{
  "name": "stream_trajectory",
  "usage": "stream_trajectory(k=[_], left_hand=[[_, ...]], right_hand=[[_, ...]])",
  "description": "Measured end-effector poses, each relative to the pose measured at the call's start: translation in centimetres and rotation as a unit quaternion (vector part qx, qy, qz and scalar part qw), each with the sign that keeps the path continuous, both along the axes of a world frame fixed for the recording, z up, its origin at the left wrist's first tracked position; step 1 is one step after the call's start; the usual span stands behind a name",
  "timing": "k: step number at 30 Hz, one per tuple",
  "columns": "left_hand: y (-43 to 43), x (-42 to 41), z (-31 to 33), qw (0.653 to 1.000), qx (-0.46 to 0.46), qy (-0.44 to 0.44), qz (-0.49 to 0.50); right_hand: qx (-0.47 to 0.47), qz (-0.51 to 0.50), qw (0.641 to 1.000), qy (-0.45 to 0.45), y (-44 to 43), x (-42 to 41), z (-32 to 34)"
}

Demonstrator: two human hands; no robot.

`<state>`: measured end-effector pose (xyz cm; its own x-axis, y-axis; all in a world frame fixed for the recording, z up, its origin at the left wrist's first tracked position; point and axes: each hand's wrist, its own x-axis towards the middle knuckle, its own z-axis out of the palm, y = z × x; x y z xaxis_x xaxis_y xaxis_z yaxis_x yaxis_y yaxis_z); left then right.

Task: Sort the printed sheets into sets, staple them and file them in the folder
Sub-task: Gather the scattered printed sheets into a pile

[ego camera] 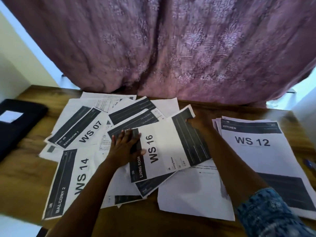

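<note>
Your clearest lane is the bare strip of wooden table along the near edge, plus the patch of wood at the left between the black folder and the scattered sheets. Those overlapping sheets cover the middle, with your left hand flat on them. Your right hand, pinching the far end of the WS 16 sheet, and its forearm cross the narrow gap beside the WS 12 stack. The purple curtain hangs to the far edge and closes off the back. A small blue object lies at the right edge.

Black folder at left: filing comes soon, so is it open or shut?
Looks shut. The folder lies flat, cover up with its white label showing; no inside pages are visible.
</note>
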<state>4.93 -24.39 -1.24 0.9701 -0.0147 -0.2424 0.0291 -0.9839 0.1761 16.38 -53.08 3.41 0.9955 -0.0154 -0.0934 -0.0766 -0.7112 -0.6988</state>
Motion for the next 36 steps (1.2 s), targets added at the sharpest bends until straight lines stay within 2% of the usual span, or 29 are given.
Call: stream_trajectory(k=[4, 8, 13, 16, 19, 21, 22, 23, 25, 28, 29, 30, 31, 33, 35, 36], left_hand=[[2.4, 1.4, 1.2, 0.987, -0.119, -0.072, 0.083], [4.6, 2.5, 1.6, 0.985, -0.083, -0.049, 0.142], [6.4, 4.2, 2.0, 0.991, -0.050, 0.001, 0.126], [6.8, 4.9, 2.9, 0.990, -0.037, -0.041, 0.126], [7.7, 5.1, 3.5, 0.975, -0.094, -0.090, 0.179], [9.1, 4.3, 3.5, 0.928, -0.204, -0.119, 0.288], [9.6, 3.4, 3.8, 0.879, -0.292, -0.130, 0.355], [9.8, 2.1, 4.1, 0.814, -0.384, -0.135, 0.415], [8.6, -1.6, 4.6, 0.708, -0.518, -0.099, 0.469], [4.2, -7.7, 4.3, 0.657, -0.554, 0.015, 0.511], [2.6, -9.2, 4.2, 0.619, -0.585, 0.053, 0.521], [1.2, -10.2, 4.1, 0.565, -0.631, 0.102, 0.521], [0.1, -10.8, 4.0, 0.529, -0.658, 0.142, 0.516], [-1.0, -11.5, 4.2, 0.517, -0.677, 0.201, 0.483], [-0.9, -11.7, 5.4, 0.549, -0.673, 0.232, 0.438], [-0.1, -12.0, 6.4, 0.577, -0.663, 0.252, 0.405]], right_hand=[[0.055, -0.085, 0.995, -0.010, -2.4, -2.1, 1.2], [0.113, -0.176, 0.977, -0.048, -4.1, -4.9, 1.0], [0.141, -0.261, 0.952, -0.075, -5.2, -7.4, 1.5], [0.171, -0.288, 0.938, -0.086, -4.8, -7.6, 1.9], [0.209, -0.305, 0.924, -0.100, -3.1, -7.7, 2.1], [0.240, -0.325, 0.908, -0.108, -1.5, -7.7, 2.2], [0.254, -0.340, 0.899, -0.107, -0.6, -7.8, 2.1], [0.270, -0.351, 0.890, -0.103, 0.5, -8.0, 2.0], [0.335, -0.361, 0.866, -0.088, 2.7, -9.0, 1.7], [0.480, -0.359, 0.799, -0.043, 6.3, -11.3, 0.9], [0.515, -0.360, 0.778, -0.020, 7.4, -12.1, 0.8], [0.534, -0.359, 0.766, 0.007, 8.5, -12.9, 0.5], [0.540, -0.351, 0.764, 0.035, 9.6, -13.7, 0.2], [0.529, -0.322, 0.781, 0.079, 11.4, -15.2, -0.4], [0.516, -0.291, 0.799, 0.100, 12.8, -16.2, -1.1], [0.506, -0.284, 0.807, 0.107, 13.3, -16.5, -1.2]])
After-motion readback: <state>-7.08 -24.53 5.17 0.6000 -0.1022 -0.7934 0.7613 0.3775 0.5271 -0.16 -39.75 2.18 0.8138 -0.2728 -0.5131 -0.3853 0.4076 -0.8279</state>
